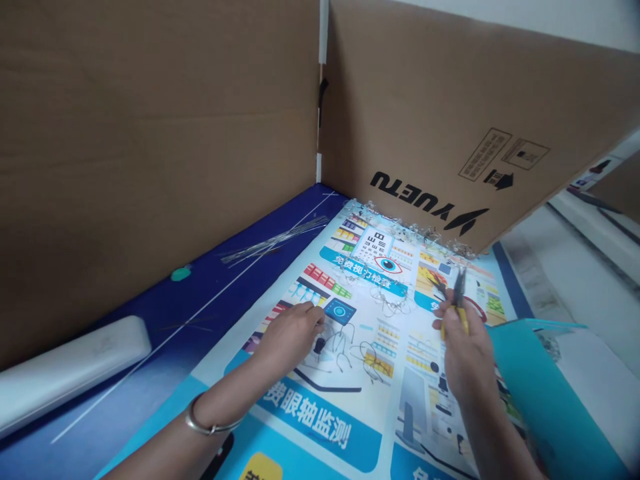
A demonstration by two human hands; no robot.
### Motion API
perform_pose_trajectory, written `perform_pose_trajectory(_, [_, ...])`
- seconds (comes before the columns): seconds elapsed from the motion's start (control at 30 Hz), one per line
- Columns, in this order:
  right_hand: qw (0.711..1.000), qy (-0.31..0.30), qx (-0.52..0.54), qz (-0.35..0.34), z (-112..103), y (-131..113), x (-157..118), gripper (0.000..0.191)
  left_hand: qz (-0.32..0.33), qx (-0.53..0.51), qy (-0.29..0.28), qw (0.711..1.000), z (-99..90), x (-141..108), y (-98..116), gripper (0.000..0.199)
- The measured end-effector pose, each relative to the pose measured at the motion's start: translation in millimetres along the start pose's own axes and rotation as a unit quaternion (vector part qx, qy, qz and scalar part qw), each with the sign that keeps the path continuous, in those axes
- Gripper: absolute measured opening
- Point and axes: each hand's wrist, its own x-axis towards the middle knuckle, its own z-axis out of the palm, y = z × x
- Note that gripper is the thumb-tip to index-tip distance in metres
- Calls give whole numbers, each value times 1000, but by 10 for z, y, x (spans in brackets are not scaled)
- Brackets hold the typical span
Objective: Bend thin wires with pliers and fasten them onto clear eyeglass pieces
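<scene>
My left hand (295, 333), with a metal bangle on its wrist, is closed just above a printed poster (370, 433); its fingertips are pinched beside some thin bent wires (343, 347), and whatever they hold is too small to name. In my right hand (463, 340) are pliers (459, 293) with yellow handles, their dark jaws pointing away from me. More curled wire pieces (393, 303) lie on the poster between and beyond my hands.
A bundle of straight wires (275, 240) lies on the blue surface at the left, near a green blob (181, 273) and a white case (75, 370). Cardboard panels (160, 133) stand behind. Small tangled pieces (415, 230) line the right panel's foot. A teal box (545, 387) stands right.
</scene>
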Motion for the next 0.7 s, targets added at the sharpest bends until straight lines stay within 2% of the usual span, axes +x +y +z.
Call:
perform_pose_trajectory(0.17, [991, -134, 2, 25, 176, 7, -181, 34, 10, 1, 13, 1000, 32, 1, 7, 18])
perform_pose_trajectory(0.27, [983, -184, -4, 18, 229, 45, -254, 31, 17, 10, 17, 1000, 39, 6, 35, 16])
perform_pose_trajectory(0.47, [982, -189, -21, -11, 225, 136, -308, 16, 19, 6, 47, 999, -21, -41, 89, 10])
perform_pose_trajectory(0.6, [979, -204, 25, -9, 244, 183, -333, 16, -8, -43, 14, 999, -98, -96, 198, 8])
perform_pose_trajectory(0.7, [968, -244, 52, 9, 294, 221, -381, 19, 27, -67, -3, 997, -126, -84, 371, 7])
